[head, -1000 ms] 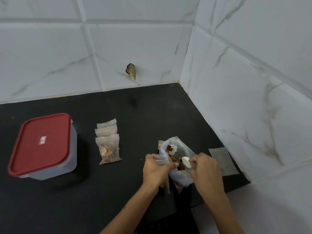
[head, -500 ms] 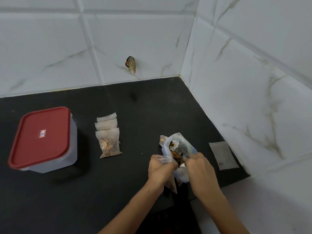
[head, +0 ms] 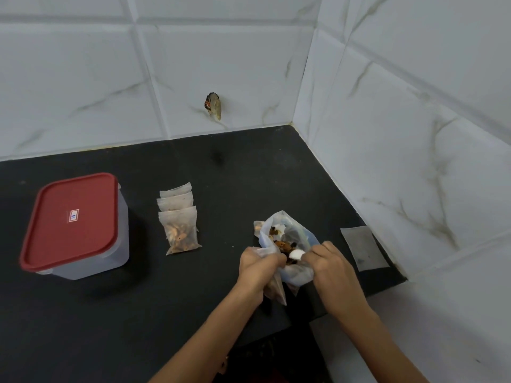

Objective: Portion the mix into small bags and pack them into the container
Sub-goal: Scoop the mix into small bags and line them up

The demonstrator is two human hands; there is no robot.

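- Right now the left hand (head: 258, 262) curls its fingers round the mouth of a small bag (head: 276, 288), which hangs below the fist toward the counter (head: 138, 313).
- The right hand (head: 329, 261) pinches a white scoop (head: 296, 254) between thumb and fingers, its bowl pointing at the left hand, just beside that hand's knuckles.
- Between and just beyond the two grips sits the big bag of mix (head: 287, 236), its mouth open, with brown and orange pieces showing inside; both hands touch its near edge.
- Well to the left of the left hand's grip lie three filled bags (head: 179, 219), overlapping in a row that runs away from the person, the nearest one showing its mix most plainly.
- Further left again stands the container (head: 94, 255), translucent, with its red lid (head: 70, 219) on.
- Just to the right of the right hand's grip an empty flat bag (head: 363, 248) lies on the counter, close to the tiled wall (head: 414, 161).
- Beyond the grips, a small dark thing (head: 213, 105) sticks out of the back wall; I cannot tell what it is.
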